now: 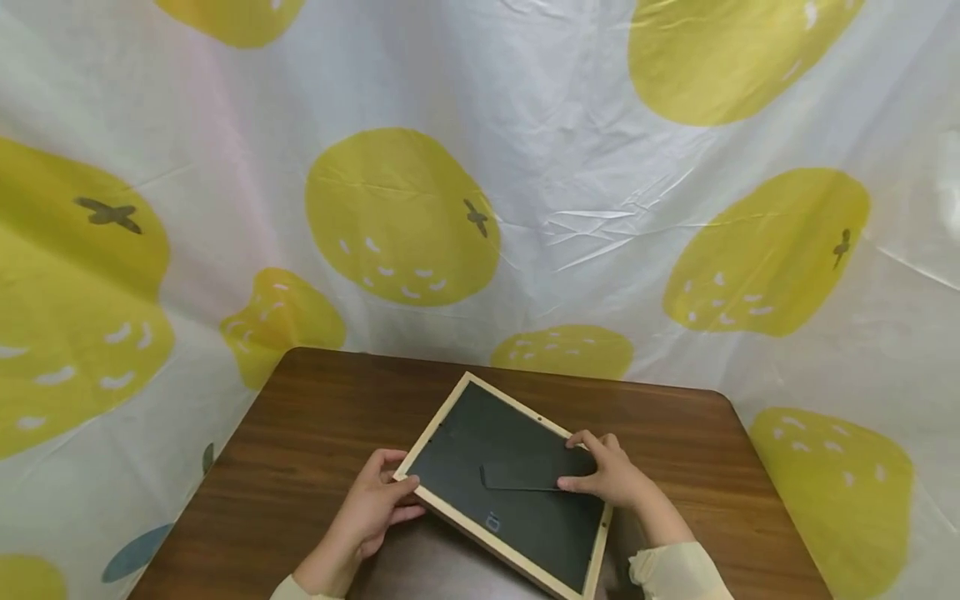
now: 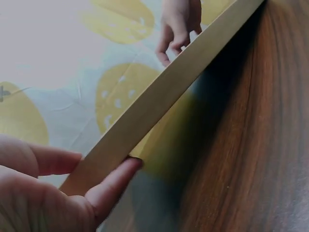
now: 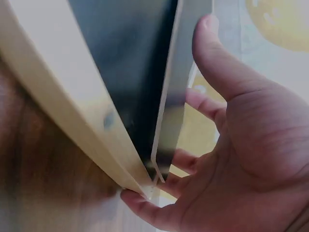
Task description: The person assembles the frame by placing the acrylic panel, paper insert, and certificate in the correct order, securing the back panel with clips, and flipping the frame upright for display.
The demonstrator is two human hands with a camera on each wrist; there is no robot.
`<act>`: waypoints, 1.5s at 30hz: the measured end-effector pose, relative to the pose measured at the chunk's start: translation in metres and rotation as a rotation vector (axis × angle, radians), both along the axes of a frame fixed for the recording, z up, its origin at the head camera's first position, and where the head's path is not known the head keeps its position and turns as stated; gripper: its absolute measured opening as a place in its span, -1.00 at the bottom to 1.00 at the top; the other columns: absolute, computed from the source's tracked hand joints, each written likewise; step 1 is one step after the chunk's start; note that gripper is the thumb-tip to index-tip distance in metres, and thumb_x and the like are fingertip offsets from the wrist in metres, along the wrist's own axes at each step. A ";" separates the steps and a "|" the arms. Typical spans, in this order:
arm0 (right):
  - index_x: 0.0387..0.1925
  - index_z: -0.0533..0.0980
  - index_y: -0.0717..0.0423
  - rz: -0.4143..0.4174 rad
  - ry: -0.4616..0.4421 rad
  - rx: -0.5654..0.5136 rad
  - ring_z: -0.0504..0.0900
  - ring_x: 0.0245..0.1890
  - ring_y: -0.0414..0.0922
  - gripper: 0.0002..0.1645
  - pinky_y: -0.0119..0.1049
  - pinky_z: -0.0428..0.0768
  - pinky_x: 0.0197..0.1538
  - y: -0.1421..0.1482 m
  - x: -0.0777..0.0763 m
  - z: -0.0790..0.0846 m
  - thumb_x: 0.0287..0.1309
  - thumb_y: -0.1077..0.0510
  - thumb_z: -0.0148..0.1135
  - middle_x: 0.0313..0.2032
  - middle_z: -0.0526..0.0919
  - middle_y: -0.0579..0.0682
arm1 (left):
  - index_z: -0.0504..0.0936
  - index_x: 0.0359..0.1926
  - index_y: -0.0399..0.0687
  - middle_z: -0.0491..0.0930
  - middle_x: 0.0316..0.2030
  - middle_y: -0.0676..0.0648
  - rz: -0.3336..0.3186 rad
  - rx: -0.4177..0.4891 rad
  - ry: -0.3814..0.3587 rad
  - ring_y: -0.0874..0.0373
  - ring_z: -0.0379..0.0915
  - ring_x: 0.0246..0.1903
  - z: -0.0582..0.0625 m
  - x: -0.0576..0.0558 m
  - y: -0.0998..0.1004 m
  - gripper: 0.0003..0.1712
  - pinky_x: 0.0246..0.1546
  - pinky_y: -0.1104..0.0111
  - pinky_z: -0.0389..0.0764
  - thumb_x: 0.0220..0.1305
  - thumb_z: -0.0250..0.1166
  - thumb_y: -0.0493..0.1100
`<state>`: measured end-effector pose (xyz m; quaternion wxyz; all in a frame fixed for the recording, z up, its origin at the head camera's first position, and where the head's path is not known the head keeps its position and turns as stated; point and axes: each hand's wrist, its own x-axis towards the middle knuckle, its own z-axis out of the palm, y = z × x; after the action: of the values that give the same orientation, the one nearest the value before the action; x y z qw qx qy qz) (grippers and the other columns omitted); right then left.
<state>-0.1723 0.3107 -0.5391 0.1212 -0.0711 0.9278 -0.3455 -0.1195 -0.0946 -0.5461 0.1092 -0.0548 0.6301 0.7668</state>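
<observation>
A picture frame (image 1: 517, 553) with a pale wooden border and a black back faces up, tilted over the table. On that back is a dark stand flap (image 1: 521, 479). My left hand (image 1: 367, 504) grips the frame's left corner, with the thumb on the border and fingers below; in the left wrist view, thumb and fingers pinch its wooden side (image 2: 145, 104). At the right, my right hand (image 1: 611, 475) holds the frame, thumb at the flap and fingers curled at the far edge. Up close, the right thumb lies against the flap (image 3: 176, 111), which stands away from the back.
A dark brown wooden table (image 1: 300, 450) with rounded far corners lies beneath the frame. Behind it and along both sides hangs a white curtain (image 1: 570, 167) printed with large yellow fruit.
</observation>
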 end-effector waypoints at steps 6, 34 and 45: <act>0.34 0.40 -0.13 0.002 0.013 0.002 0.49 0.22 0.30 0.03 0.27 0.59 0.15 -0.008 0.020 0.004 -0.10 -0.11 0.82 0.16 0.35 0.29 | 0.00 0.59 -0.39 0.58 0.08 -0.19 0.096 0.073 0.060 0.19 0.66 -0.14 0.009 -0.003 0.001 -0.16 -0.13 0.33 0.74 0.51 0.30 -0.40; 0.36 0.41 -0.07 -0.314 0.085 -0.135 0.55 0.21 0.32 -0.06 0.34 0.64 0.13 -0.066 0.100 -0.009 0.10 -0.25 0.69 0.25 0.36 0.42 | -0.06 0.66 -0.08 0.29 0.57 -0.44 -0.339 0.193 0.187 0.01 0.58 0.39 0.011 0.037 0.040 0.07 0.26 0.21 0.70 0.41 0.45 -0.37; 0.37 0.32 0.04 -0.335 -0.069 -0.262 0.63 0.17 0.38 -0.12 0.29 0.74 -0.10 -0.084 0.119 0.001 0.34 -0.37 0.44 0.28 0.43 0.57 | -0.35 0.78 0.15 0.00 0.70 -0.38 -0.669 0.513 0.337 -0.23 0.32 0.57 0.003 0.054 0.047 0.43 0.44 0.03 0.55 0.32 0.59 -0.01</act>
<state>-0.0534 0.2269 -0.5381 0.0834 0.0809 0.8692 -0.4807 -0.0651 -0.0473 -0.5428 0.2569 0.3064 0.4117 0.8190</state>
